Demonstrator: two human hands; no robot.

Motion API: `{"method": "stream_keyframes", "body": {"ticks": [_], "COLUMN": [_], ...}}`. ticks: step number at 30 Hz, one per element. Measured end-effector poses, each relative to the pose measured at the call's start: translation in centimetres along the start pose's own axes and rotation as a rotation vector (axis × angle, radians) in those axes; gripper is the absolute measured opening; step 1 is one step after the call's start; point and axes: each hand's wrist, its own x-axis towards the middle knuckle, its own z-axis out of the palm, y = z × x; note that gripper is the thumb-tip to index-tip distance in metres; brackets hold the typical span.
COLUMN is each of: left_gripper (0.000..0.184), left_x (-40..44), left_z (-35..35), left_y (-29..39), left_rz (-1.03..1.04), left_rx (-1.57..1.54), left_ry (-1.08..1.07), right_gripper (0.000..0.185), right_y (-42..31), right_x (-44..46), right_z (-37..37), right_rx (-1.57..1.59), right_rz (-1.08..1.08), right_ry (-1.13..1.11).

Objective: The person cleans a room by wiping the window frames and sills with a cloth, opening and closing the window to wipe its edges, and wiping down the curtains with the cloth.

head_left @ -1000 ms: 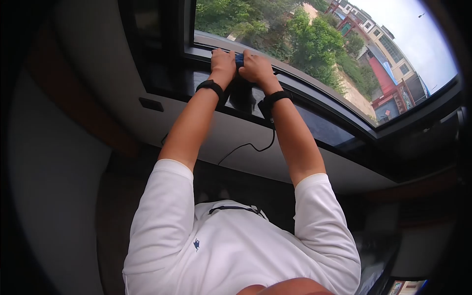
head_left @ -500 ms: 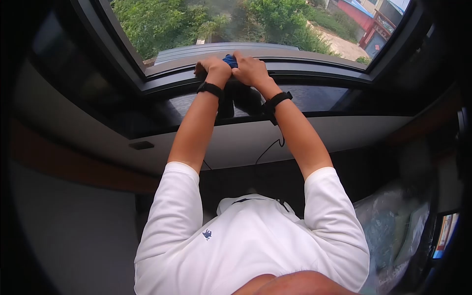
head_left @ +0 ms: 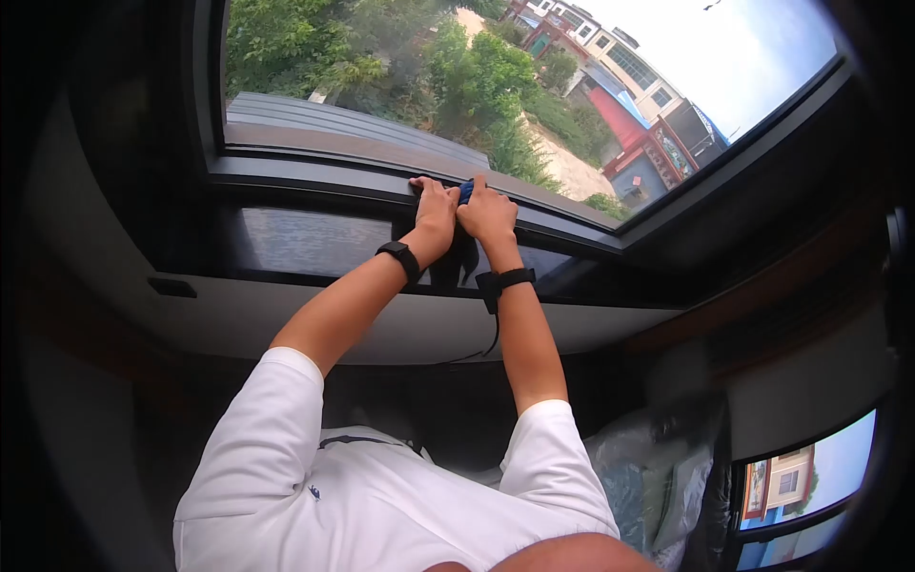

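A small bunched blue cloth (head_left: 466, 193) shows between my two hands at the lower rail of the window frame (head_left: 315, 178). My left hand (head_left: 437, 212) is closed at the cloth's left side, with its fingers bent over the rail. On the other side my right hand (head_left: 489, 212) grips the cloth, its index finger lying along it toward the glass. Most of the cloth is hidden by the fingers. Below both hands lies the glossy black sill (head_left: 315, 238), which mirrors them dimly. Each wrist wears a black strap.
Beyond the window pane are trees (head_left: 477, 81), a ribbed metal roof (head_left: 353, 124) and buildings. A clear plastic-wrapped bundle (head_left: 658, 486) stands at lower right, near another window (head_left: 805, 472). A dark cable hangs from the right wrist strap.
My view has turned to the right and tilted, showing more sky and buildings. Both hands have shifted slightly along the rail, still together at the blue cloth.
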Motion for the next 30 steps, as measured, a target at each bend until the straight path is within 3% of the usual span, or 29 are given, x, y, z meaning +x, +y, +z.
{"method": "stream_keyframes", "body": {"ticks": [5,8,9,11,14,16,18,20,21,25,30], "left_gripper": [0.049,0.051,0.051,0.048,0.056,0.052,0.066,0.090,0.106,0.111,0.128], "left_x": [0.3,-3.0,-3.2,-3.5,-4.5,-6.5,-7.8,-10.1,-10.3,-11.0,-10.3], "left_z": [2.9,2.5,2.8,3.3,4.9,4.0,3.8,3.3,4.4,3.8,4.3], "left_y": [-5.0,-11.4,-12.4,-14.4,-18.2,-20.4,-23.4,-25.4,-25.6,-26.3,-27.5], "left_rz": [-0.116,-0.086,-0.086,-0.279,-0.360,-0.383,-0.374,-0.264,-0.307,-0.400,-0.466], "left_rx": [0.070,-0.065,-0.063,-0.006,0.087,0.088,-0.061,-0.124,-0.079,-0.125,-0.440], "left_ry": [-0.220,-0.168,-0.169,-0.281,-0.304,-0.327,-0.346,-0.321,-0.261,-0.290,-0.362], "right_gripper": [0.045,0.043,0.044,0.047,0.056,0.060,0.066,0.066,0.065,0.062,0.049], "right_y": [-4.1,-8.0,-9.2,-11.0,-13.6,-14.9,-16.6,-18.1,-18.7,-18.9,-17.2], "right_x": [-0.3,-0.4,-0.4,-0.7,-1.3,-1.9,-2.1,-2.3,-2.4,-2.9,-1.9], "right_z": [-0.7,-0.2,-0.5,-1.2,-1.8,-1.8,-1.6,-2.0,-1.6,-0.2,-0.4], "right_rx": [0.029,0.106,0.102,0.096,0.083,0.088,0.082,0.135,0.156,0.313,0.507], "right_rz": [-0.304,-0.445,-0.469,-0.475,-0.515,-0.527,-0.570,-0.572,-0.585,-0.665,-0.644], "right_ry": [0.041,0.108,0.098,0.085,0.112,0.142,0.156,0.090,0.099,0.178,0.037]}}
